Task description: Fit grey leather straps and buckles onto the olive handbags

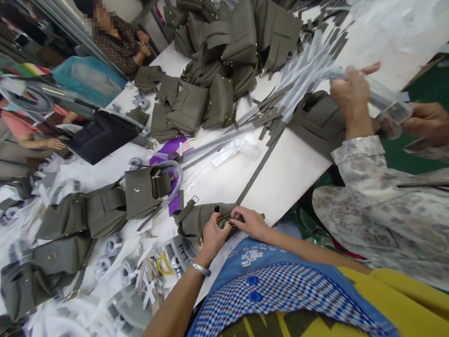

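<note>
An olive-green bag [193, 221] lies at the table edge close to my body, a strap with a buckle sticking up on its left. My left hand [215, 231] pinches the bag's upper edge near a small metal fitting. Just to the right, almost touching it, my right hand [252, 222] has its fingers closed on the strap end of the same bag. The fingertips of both hands meet around the fitting, whose details are too small to make out. A long dark strip [261, 168] runs across the table from above my right hand.
Olive bags [236, 31] are heaped at the back, beside plastic-wrapped straps [302, 64]. More bags [105, 205] and scraps lie left. At right, a co-worker's hands [351, 94] hold a wrapped strap near another bag [318, 118]. Two people are across the table.
</note>
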Action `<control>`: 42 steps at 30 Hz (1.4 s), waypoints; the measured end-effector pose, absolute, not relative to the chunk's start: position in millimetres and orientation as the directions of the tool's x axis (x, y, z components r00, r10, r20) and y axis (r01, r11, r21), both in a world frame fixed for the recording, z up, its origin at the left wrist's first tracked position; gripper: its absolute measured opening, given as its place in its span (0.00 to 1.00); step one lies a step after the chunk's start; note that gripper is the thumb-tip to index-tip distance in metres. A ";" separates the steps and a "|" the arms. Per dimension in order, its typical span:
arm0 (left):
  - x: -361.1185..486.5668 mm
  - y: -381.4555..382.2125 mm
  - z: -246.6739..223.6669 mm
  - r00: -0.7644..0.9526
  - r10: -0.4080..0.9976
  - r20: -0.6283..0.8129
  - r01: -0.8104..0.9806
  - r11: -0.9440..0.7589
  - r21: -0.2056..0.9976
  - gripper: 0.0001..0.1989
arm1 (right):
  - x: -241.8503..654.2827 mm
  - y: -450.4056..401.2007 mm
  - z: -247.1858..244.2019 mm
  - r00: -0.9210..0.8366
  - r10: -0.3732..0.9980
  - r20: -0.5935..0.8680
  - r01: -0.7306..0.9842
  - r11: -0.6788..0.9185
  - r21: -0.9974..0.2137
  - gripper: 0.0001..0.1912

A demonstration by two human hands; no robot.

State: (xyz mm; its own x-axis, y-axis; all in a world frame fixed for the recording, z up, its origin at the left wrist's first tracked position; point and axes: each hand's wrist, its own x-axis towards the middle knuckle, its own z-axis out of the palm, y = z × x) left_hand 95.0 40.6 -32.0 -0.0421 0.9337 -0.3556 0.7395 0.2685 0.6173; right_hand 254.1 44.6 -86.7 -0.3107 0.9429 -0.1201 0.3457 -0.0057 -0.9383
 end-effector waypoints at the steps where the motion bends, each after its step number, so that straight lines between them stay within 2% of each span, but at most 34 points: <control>1: 94.7 44.4 -27.4 -0.018 0.930 -0.367 0.748 0.256 0.612 0.11 | 256.8 47.6 -88.1 -0.336 0.934 -0.124 0.312 -0.014 -0.950 0.05; 4: 87.0 56.9 -6.0 0.118 0.904 -0.412 0.699 0.220 0.681 0.15 | 270.4 58.9 -91.6 -0.431 0.891 -0.141 0.235 -0.039 -0.971 0.06; 6: 72.2 60.8 10.5 0.128 0.921 -0.367 0.623 0.213 0.753 0.17 | 281.4 66.0 -88.7 -0.480 0.863 -0.158 0.238 -0.045 -0.970 0.06; 9: 36.1 51.5 27.8 -0.106 0.966 -0.237 0.570 0.255 0.781 0.18 | 289.3 72.5 -69.2 -0.422 0.898 -0.125 0.343 0.030 -0.939 0.07; 11: 10.3 34.3 31.1 -0.279 0.934 -0.223 0.526 0.342 0.779 0.19 | 281.5 73.7 -47.7 -0.390 0.921 -0.004 0.411 0.170 -0.896 0.09; 13: -8.8 11.2 28.6 -0.373 0.881 -0.290 0.453 0.446 0.772 0.19 | 262.0 72.5 -25.8 -0.508 0.851 0.131 0.395 0.366 -0.843 0.12; 15: -16.8 -14.0 22.3 -0.366 0.831 -0.418 0.382 0.544 0.747 0.21 | 236.2 69.8 -9.8 -0.703 0.688 0.179 0.325 0.535 -0.780 0.12; 17: -14.1 -37.2 14.0 -0.303 0.761 -0.573 0.298 0.647 0.702 0.25 | 212.6 67.1 -2.9 -0.808 0.575 0.131 0.342 0.638 -0.690 0.15; 19: -4.4 -54.5 4.4 -0.222 0.667 -0.711 0.171 0.745 0.645 0.29 | 198.0 65.6 -3.2 -0.811 0.583 0.042 0.449 0.668 -0.593 0.20; 22: 12.9 -63.4 -12.0 -0.075 0.519 -0.852 -0.208 0.827 0.522 0.34 | 195.9 65.3 -7.6 -0.781 0.622 -0.054 0.555 0.653 -0.515 0.16; 23: 17.7 -61.9 -17.4 -0.038 0.491 -0.870 -0.381 0.798 0.467 0.33 | 199.0 65.2 -8.3 -0.784 0.618 -0.059 0.551 0.649 -0.525 0.14; 25: 24.9 -55.1 -26.1 -0.030 0.482 -0.876 -0.659 0.649 0.380 0.24 | 208.2 64.2 -7.8 -0.790 0.613 -0.021 0.503 0.627 -0.595 0.14; 27: 29.2 -47.9 -28.9 -0.095 0.510 -0.855 -0.782 0.493 0.381 0.12 | 219.3 61.7 -3.7 -0.777 0.629 0.035 0.439 0.580 -0.687 0.17; 29: 31.5 -43.9 -23.1 -0.125 0.570 -0.812 -0.808 0.417 0.417 0.04 | 229.9 58.4 4.8 -0.767 0.639 0.060 0.384 0.531 -0.755 0.25; 32: 34.3 -41.8 0.3 -0.100 0.735 -0.670 -0.803 0.339 0.491 0.06 | 237.6 53.6 25.2 -0.759 0.650 0.048 0.367 0.486 -0.793 0.38; 34: 37.0 -39.0 20.4 -0.076 0.844 -0.530 -0.715 0.325 0.620 0.10 | 234.0 51.7 40.2 -0.731 0.681 0.042 0.403 0.480 -0.779 0.36; 37: 37.6 -28.2 46.4 -0.025 0.924 -0.382 -0.535 0.310 0.786 0.13 | 222.2 51.0 56.7 -0.687 0.724 0.069 0.464 0.509 -0.725 0.20; 38: 34.6 -22.9 52.6 -0.011 0.934 -0.357 -0.530 0.297 0.794 0.14 | 219.5 50.9 59.7 -0.676 0.734 0.070 0.479 0.509 -0.715 0.16; 39: 29.4 -16.9 57.4 -0.011 0.938 -0.345 -0.563 0.280 0.778 0.15 | 218.6 50.3 61.5 -0.664 0.746 0.063 0.491 0.498 -0.715 0.16; 42: 2.0 3.2 65.8 -0.055 0.917 -0.396 -0.746 0.226 0.627 0.16 | 226.6 45.3 62.5 -0.641 0.767 0.010 0.496 0.425 -0.757 0.21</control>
